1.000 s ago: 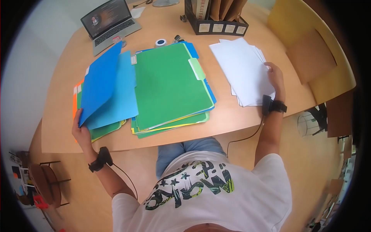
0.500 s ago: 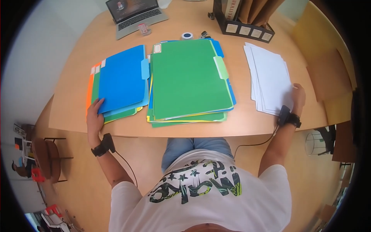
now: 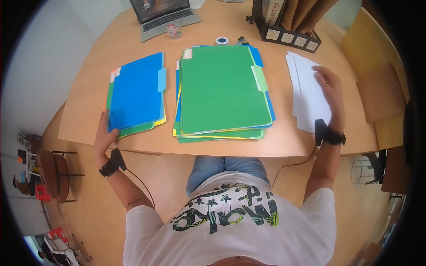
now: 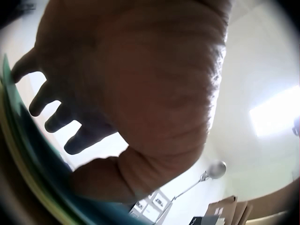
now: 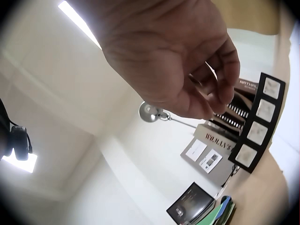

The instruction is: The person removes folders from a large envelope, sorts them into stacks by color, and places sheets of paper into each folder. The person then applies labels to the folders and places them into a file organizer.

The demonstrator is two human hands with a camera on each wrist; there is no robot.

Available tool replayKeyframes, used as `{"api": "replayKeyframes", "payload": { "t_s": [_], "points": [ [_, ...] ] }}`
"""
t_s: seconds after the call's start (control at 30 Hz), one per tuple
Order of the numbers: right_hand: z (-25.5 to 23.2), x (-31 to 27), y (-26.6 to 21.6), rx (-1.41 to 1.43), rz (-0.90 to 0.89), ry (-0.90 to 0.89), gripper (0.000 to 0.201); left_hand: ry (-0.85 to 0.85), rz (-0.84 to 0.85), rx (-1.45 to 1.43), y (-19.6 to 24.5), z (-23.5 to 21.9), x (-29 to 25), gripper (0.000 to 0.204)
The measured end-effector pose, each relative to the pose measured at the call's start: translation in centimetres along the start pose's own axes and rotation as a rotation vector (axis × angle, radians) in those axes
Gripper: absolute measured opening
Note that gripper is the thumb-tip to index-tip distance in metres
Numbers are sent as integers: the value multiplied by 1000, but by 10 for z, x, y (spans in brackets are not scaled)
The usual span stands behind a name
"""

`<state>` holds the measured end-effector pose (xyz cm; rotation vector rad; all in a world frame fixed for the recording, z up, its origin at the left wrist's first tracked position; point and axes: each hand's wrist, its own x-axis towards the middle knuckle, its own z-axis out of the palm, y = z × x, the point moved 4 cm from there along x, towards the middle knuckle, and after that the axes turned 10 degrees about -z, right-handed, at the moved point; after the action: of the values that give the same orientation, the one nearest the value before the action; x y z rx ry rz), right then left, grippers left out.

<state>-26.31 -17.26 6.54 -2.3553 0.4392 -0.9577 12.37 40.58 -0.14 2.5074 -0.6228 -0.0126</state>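
Your left hand (image 3: 104, 134), fingers spread, touches the near left corner of the blue-topped folder stack (image 3: 137, 93) at left, your right hand (image 3: 333, 94), fingers loosely curled, is over the white papers (image 3: 305, 95) at right, and a green-topped folder pile (image 3: 224, 91) lies between.

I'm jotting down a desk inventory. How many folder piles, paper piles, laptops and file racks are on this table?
Folder piles: 2 (one blue-topped pile, one green-topped pile)
Paper piles: 1
Laptops: 1
File racks: 1
Total: 5
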Motion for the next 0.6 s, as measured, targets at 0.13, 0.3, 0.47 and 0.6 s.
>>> {"api": "replayKeyframes", "payload": {
  "t_s": [0.13,0.3,0.47,0.6],
  "points": [
    [57,16,-18,14,-126,-218,22,118,161,-37,83,2,-13,66],
    [109,16,-26,44,-4,-412,20,-137,498,-100,191,53,-40,60],
    [129,4,-21,142,36,-459,20,-286,621,-12,244,94,-54,59],
    [127,3,-19,139,77,-471,21,-238,708,95,255,103,-50,58]
  ]
}}
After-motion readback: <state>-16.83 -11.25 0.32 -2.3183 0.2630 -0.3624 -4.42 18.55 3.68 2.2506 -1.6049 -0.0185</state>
